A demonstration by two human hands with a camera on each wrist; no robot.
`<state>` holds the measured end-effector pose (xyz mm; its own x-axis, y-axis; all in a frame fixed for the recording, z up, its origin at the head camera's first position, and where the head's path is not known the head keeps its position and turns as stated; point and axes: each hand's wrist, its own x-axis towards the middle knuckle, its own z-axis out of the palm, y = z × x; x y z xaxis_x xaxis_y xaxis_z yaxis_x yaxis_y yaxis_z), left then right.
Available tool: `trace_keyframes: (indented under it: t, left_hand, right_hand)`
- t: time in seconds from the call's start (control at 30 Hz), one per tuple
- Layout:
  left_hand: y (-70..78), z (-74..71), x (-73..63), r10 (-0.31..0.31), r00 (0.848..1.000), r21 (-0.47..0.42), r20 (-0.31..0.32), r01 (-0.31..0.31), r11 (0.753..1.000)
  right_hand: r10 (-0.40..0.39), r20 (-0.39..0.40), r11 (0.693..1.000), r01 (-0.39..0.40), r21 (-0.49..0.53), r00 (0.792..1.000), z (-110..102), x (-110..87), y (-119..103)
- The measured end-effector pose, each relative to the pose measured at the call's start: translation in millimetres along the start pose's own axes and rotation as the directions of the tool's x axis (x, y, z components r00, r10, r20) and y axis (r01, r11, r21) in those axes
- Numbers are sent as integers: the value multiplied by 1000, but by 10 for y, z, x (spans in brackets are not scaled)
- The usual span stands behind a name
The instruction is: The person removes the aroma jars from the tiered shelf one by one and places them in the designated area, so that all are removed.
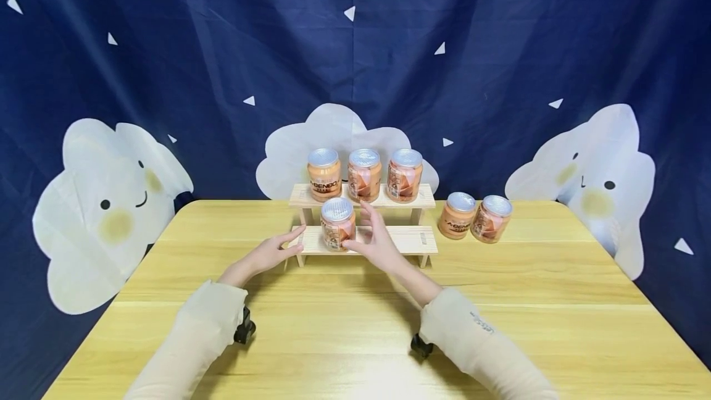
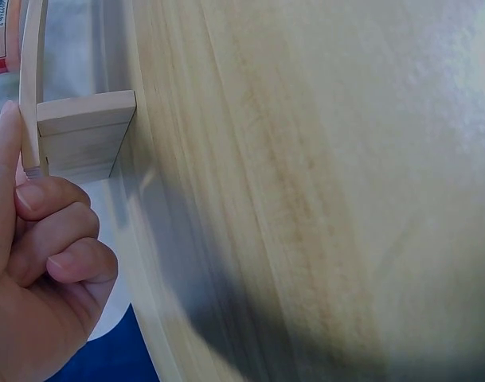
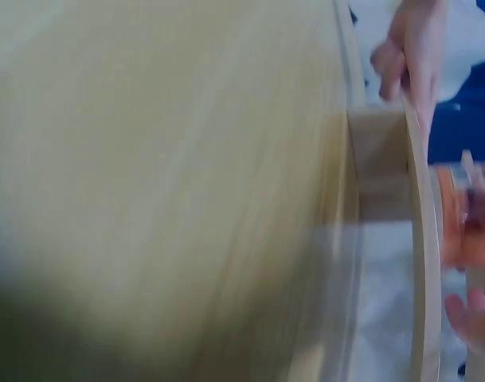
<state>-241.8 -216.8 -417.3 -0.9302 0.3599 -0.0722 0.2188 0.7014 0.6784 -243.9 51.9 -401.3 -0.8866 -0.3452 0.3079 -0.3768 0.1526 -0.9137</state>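
Observation:
A jar [image 1: 338, 225] with a silver lid and orange contents stands upright on the left part of the lower wooden shelf [image 1: 394, 241]. My left hand [image 1: 269, 254] pinches that shelf's left end. In the left wrist view, one digit lies along the board's upper face and the other fingers [image 2: 59, 231] curl at its underside. My right hand [image 1: 379, 242] is spread just right of the jar, its thumb overlapping the lower side in the head view. A small gap shows between jar and fingers [image 3: 457, 314] in the right wrist view.
Behind, a higher wooden shelf [image 1: 355, 194] bears three similar jars in a row, the left one [image 1: 324, 175] labelled in dark letters. Two more jars [image 1: 457, 216] stand close together on the table [image 1: 333, 338], right of the shelves. A dark blue curtain [image 1: 355, 79] hangs behind.

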Motion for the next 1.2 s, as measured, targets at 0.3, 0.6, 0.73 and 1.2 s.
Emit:
trace_keyframes:
  t: [0.3,0.6,0.73,1.2]
  left_hand:
    - [0,10,-11,-2,1000,-5,0,2,1000]
    - [-10,20,-4,8,1000,-19,2,-8,1000]
    - [-20,8,-1,11,1000,-20,-1,-11,1000]
    - [-15,9,-16,7,1000,-12,10,-7,1000]
  right_hand:
    - [-38,-118,997,30,-70,992,317,103,-42]
    - [-32,-127,998,24,-64,991,256,38,-125]
    - [-35,-119,997,27,-67,992,120,-71,-312]
    - [-17,-166,999,9,-47,986,-398,-240,-87]
